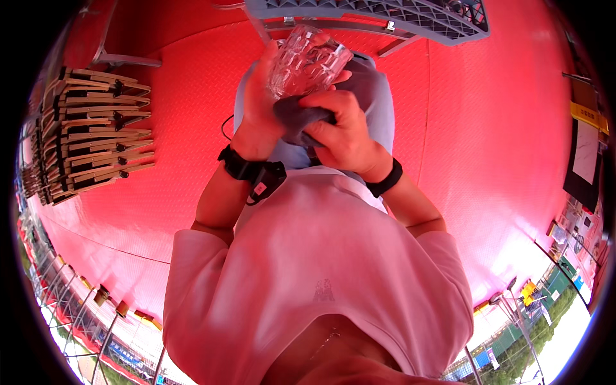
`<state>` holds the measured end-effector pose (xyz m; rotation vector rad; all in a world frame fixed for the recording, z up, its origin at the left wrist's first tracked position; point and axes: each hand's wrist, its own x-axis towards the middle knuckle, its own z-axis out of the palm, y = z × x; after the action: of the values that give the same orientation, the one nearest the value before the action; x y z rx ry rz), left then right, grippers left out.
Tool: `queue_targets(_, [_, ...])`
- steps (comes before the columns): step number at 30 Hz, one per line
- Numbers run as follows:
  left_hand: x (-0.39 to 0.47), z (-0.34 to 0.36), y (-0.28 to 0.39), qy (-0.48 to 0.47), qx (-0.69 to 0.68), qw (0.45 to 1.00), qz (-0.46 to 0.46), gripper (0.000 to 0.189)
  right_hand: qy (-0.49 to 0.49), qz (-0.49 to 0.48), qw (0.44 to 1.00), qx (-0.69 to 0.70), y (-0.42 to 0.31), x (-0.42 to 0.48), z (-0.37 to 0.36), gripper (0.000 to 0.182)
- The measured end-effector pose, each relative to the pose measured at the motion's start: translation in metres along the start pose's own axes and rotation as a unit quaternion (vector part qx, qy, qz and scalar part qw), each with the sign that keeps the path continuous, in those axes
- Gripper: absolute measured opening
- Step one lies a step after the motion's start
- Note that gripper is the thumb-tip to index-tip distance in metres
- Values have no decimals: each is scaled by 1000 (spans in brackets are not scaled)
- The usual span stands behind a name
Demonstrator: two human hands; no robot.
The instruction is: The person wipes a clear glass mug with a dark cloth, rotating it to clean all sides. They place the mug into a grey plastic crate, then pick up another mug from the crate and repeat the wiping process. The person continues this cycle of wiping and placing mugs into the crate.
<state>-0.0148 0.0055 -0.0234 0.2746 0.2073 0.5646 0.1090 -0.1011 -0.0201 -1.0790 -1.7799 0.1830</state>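
Note:
A clear, patterned drinking vessel of glass or plastic (308,62) is tilted in my left hand (262,103), whose fingers wrap round its far side. My right hand (344,127) pinches a bunched dark grey cloth (298,118) between thumb and fingers, just below the vessel's near end. Part of the cloth lies against my left palm. Both hands are close together above my lap. Whether the cloth reaches inside the vessel cannot be told.
A grey plastic lattice crate (433,21) rests on a metal-framed stand ahead. Folded wooden-armed chairs (101,134) are stacked at the left. A metal-legged table or bench (103,57) stands at the upper left. Red textured flooring (192,82) surrounds me.

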Motion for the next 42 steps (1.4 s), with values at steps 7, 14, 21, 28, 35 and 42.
queue_targets(7, [-3, 1, -4, -1, -73, 997, 11, 55, 89, 54, 993, -63, 18, 15, -26, 38])
queue_targets(14, [-5, 3, -7, 2, -79, 997, -4, 61, 96, 81, 991, -37, 21, 12, -29, 34])
queue_targets(21, [-4, 2, -6, 96, 68, 992, 43, 58, 12, 37, 999, -29, 4, 4, -15, 37])
queue_targets(28, [-2, 0, -4, 92, 108, 989, 49, 55, 8, 21, 999, -38, 6, -1, -12, 36])
queue_targets(35, [-3, -4, -7, -7, -59, 998, 26, 49, 63, 36, 994, -84, 22, 21, -39, 36])
queue_targets(42, [-6, 0, -8, 51, -49, 997, -4, 51, 62, 68, 995, -35, 19, 24, -36, 36])
